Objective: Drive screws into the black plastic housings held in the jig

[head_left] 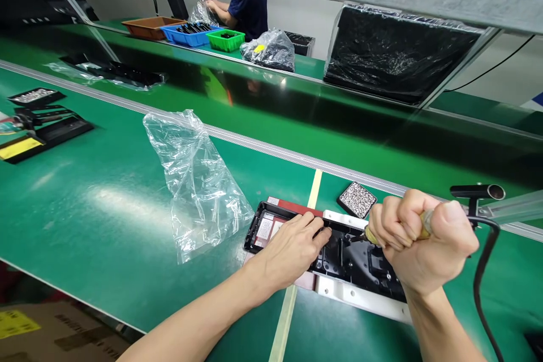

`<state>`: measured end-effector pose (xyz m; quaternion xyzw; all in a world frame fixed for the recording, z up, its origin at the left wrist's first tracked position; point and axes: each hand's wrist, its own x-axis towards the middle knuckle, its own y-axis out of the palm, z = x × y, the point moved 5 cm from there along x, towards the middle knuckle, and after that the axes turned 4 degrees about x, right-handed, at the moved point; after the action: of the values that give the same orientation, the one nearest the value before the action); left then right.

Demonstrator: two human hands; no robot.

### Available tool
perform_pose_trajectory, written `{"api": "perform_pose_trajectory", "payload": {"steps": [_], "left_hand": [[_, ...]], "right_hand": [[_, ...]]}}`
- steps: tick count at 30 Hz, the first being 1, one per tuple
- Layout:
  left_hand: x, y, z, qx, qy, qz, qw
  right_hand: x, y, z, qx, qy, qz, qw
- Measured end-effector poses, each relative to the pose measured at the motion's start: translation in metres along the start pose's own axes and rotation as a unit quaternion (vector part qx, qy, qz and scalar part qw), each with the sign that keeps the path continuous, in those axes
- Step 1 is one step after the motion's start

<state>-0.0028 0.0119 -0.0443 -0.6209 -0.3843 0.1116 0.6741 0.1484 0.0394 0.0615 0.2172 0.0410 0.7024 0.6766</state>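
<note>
1) Person is working over a long black housing (356,263), which is lying open side up on the green bench (106,249), between the white rails (339,289) of a holder and partly over a red base (292,207)
2) Left hand (294,246) is resting half curled across the housing, fingers bent over its inside; cannot tell whether it is pinching anything or only pressing
3) Right hand (424,237) is closing fully round the yellowish handle of a hand tool (372,236), its dark shaft pointing into the housing; tip contact is not showing clearly
4) Doing this well is probably depending on bracing the housing firmly, lining the shaft up squarely with its spot and adding force gradually; a slanting shaft could be slipping and scratching the plastic
5) Left fingers are sitting close to the shaft, so keeping them out of its slip path is looking wise
6) A speckled block (357,199) is lying just beyond the upper rail; a clear bag (197,181) is lying left of the housing
7) White labels (265,228) are showing through the housing's left-end frame, print too small to read
8) Yellow label (20,149) is marking a black part at far left, no wording legible
9) Carton (63,325) at lower left is carrying dark lettering and a yellow sticker (17,323), both too unclear to read; no brand is showing legibly
</note>
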Motion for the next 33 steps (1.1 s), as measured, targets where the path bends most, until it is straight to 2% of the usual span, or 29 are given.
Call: {"api": "perform_pose_trajectory", "payload": {"steps": [8, 10, 14, 16, 18, 22, 24, 30, 33], "left_hand": [[0.000, 0.002, 0.001, -0.001, 0.002, -0.001, 1.000], [0.000, 0.002, 0.002, 0.000, 0.003, 0.001, 1.000], [-0.001, 0.000, 0.001, -0.002, 0.001, 0.013, 1.000], [-0.001, 0.000, 0.001, -0.001, 0.001, 0.016, 1.000], [-0.002, 0.000, 0.001, 0.000, 0.002, 0.015, 1.000], [-0.001, -0.001, 0.002, 0.000, 0.005, 0.006, 1.000], [-0.001, -0.001, 0.003, 0.000, 0.005, 0.003, 1.000], [-0.002, 0.000, 0.001, 0.002, 0.006, 0.006, 1.000], [-0.002, 0.000, 0.001, 0.005, 0.007, 0.009, 1.000]], "right_hand": [[0.002, 0.000, -0.001, 0.002, 0.007, 0.034, 0.999], [0.004, -0.002, 0.000, 0.015, 0.019, 0.079, 0.997], [0.005, -0.002, 0.006, 0.022, 0.048, 0.220, 0.974], [0.005, -0.001, 0.009, 0.011, 0.054, 0.256, 0.965], [0.007, -0.001, 0.010, -0.001, 0.052, 0.244, 0.968], [0.010, -0.005, 0.006, -0.001, 0.037, 0.125, 0.991], [0.009, -0.008, 0.004, -0.010, 0.030, 0.088, 0.996], [0.006, -0.010, 0.010, -0.067, 0.021, 0.095, 0.993], [0.007, -0.010, 0.013, -0.048, 0.009, 0.044, 0.998]]}}
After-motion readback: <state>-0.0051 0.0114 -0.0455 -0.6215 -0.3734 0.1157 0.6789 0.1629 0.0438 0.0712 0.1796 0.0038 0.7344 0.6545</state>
